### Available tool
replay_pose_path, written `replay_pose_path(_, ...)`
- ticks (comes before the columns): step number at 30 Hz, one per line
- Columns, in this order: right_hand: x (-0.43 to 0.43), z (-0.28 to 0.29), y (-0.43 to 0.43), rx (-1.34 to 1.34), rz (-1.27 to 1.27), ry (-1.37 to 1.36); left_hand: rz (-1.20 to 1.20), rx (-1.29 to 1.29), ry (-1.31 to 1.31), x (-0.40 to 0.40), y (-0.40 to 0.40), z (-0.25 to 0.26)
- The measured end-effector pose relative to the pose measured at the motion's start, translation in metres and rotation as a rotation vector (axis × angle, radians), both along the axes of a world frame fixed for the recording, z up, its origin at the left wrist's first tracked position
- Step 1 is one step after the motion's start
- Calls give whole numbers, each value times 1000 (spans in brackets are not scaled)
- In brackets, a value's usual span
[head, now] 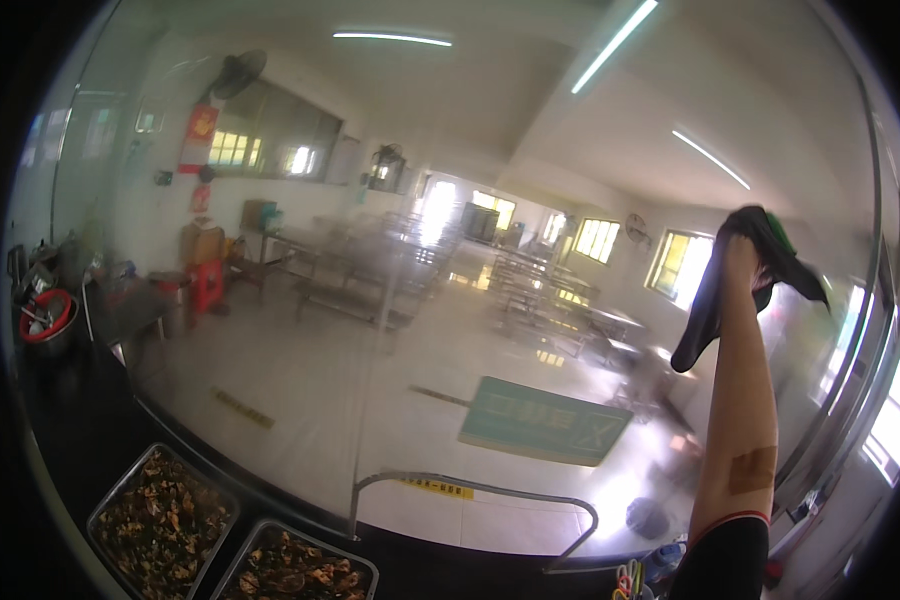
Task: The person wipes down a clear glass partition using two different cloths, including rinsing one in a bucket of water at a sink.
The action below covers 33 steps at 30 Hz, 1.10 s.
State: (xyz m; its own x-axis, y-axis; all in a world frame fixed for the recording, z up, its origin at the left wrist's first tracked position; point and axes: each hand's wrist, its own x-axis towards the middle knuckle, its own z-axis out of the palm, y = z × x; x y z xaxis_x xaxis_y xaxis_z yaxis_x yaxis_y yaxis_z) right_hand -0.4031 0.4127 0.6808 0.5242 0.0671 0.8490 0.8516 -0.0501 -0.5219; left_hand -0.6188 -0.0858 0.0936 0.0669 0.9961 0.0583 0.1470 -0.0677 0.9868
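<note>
My right hand [742, 259] is raised high at the right with the arm stretched out. It grips a dark cloth [699, 322], which hangs down on both sides of the fingers and shows a green patch. The cloth is at a smeared glass partition [390, 315]; whether it presses on the pane, I cannot tell. A brown patch [751, 471] is on the forearm. My left hand is out of view. Low at the left, two metal trays of cooked food [161, 517] [300, 570] rest on a black counter [67, 420].
A bent metal rail [487, 480] rises from the counter edge. Beyond the glass are a green sign [544, 424], dining tables [607, 322] and a red stool [208, 285]. A red basin [45, 315] is far left. A blue object [664, 556] and coloured loops [628, 581] lie near my sleeve.
</note>
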Motion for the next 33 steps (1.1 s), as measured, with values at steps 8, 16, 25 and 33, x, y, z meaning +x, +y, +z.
replay_pose_path(8, -232, 63, -24, 233, -243, -646, 33, -52, -139, -45, -3, -25)
replay_pose_path(16, -315, 46, -137, 434, -2022, -1276, -19, -106, -286, -46, -9, -39)
replay_pose_path(25, -328, -175, -186, 292, 303, -1444, 69, -188, -468, -20, -39, -50)
replay_pose_path(33, -276, -385, -165, -139, 893, -1574, 48, -174, -356, -36, -76, -69)
